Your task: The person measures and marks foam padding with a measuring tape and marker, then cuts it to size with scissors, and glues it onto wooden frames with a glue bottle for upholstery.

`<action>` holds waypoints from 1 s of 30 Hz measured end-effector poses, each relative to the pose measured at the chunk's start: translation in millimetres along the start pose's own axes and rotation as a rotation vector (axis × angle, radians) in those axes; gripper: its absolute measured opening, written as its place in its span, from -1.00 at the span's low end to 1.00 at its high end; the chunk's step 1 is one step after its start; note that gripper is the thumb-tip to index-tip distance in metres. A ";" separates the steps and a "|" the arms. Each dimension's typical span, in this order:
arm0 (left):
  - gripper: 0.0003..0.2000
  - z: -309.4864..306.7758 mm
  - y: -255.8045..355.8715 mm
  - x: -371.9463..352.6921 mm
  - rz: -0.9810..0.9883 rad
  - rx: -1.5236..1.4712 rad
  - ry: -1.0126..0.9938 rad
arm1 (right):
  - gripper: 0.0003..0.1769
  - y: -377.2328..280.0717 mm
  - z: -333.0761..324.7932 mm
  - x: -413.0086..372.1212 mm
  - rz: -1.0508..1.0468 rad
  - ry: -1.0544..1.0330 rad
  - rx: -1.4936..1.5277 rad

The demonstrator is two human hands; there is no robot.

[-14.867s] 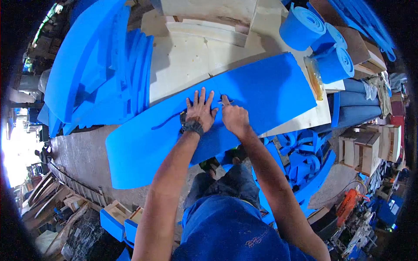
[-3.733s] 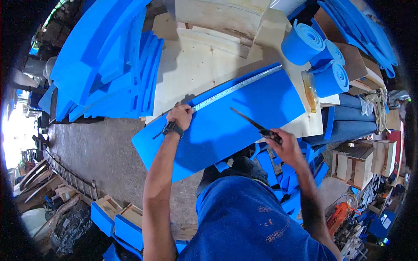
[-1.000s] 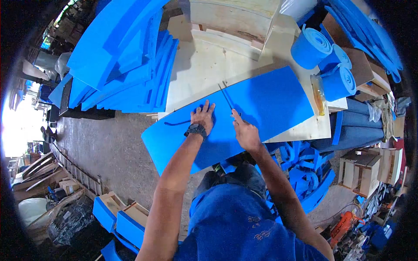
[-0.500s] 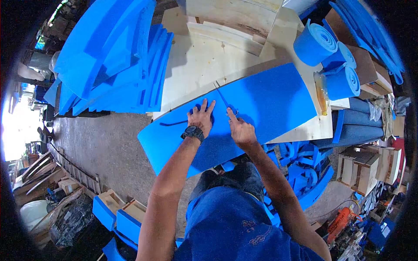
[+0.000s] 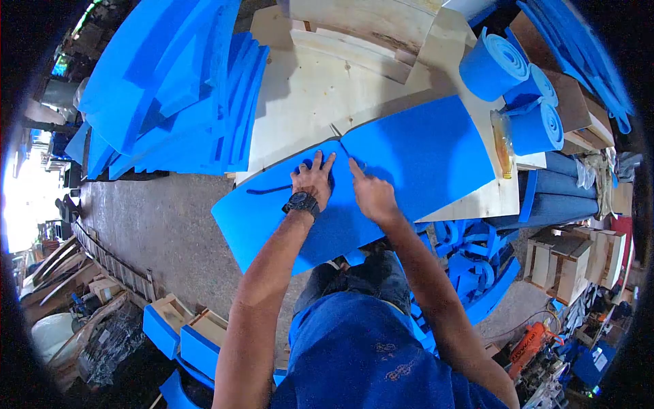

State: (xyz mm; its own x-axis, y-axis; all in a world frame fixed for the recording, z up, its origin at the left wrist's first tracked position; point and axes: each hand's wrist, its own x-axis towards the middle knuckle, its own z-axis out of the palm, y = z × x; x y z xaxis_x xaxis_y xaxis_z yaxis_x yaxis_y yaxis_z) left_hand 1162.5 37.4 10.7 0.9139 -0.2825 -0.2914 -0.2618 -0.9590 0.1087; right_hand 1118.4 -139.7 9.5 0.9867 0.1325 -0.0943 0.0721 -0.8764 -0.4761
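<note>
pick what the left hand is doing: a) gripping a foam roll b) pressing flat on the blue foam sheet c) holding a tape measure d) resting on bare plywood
B: the left hand lies palm down with fingers spread on the blue foam sheet, beside the right hand, which holds the blade in the cut.

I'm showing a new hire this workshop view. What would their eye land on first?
The bright blue foam sheet across the wooden table, with a dark cut line through it. The left hand lies flat on it beside the cut while the right hand guides a thin blade whose tip shows at the far edge. More blue: stacked foam slabs at left, foam rolls at upper right.
</note>
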 end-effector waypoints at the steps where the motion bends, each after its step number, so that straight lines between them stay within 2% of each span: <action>1: -0.29 0.8 -1.0 2.0 -0.007 0.007 -0.006 | -0.44 5.8 1.8 -24.9 0.004 0.013 0.005; 5: -0.28 2.5 -3.2 -1.6 0.012 0.018 0.020 | -0.43 6.2 -4.3 -41.8 0.012 0.026 0.014; 8: -0.30 5.1 -3.2 0.6 0.020 0.049 0.036 | -0.42 1.6 3.1 4.0 0.005 -0.018 -0.066; 11: -0.32 0.5 -1.4 0.8 0.011 0.056 0.024 | -0.41 4.1 16.6 24.2 -0.009 0.024 -0.042; 16: -0.32 5.5 0.1 5.5 -0.001 0.061 0.033 | -0.42 4.5 2.8 9.1 -0.040 0.026 -0.027; 26: -0.29 8.2 -0.7 8.6 -0.026 0.054 0.006 | -0.33 25.1 17.6 -107.9 -0.061 0.086 0.003; 29: -0.28 4.5 -0.4 7.7 -0.027 0.048 -0.019 | -0.38 27.5 16.3 -150.3 -0.025 0.065 0.036; 30: -0.28 5.6 -0.5 7.3 -0.022 0.053 -0.006 | -0.32 26.1 12.0 -164.2 0.013 0.037 0.019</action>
State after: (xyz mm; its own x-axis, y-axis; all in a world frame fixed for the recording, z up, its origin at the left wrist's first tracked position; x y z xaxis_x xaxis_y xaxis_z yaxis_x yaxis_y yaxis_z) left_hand 1167.6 35.7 3.3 0.9179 -0.2611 -0.2988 -0.2578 -0.9648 0.0513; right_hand 956.5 -178.7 2.1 0.9923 0.1032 -0.0687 0.0564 -0.8689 -0.4917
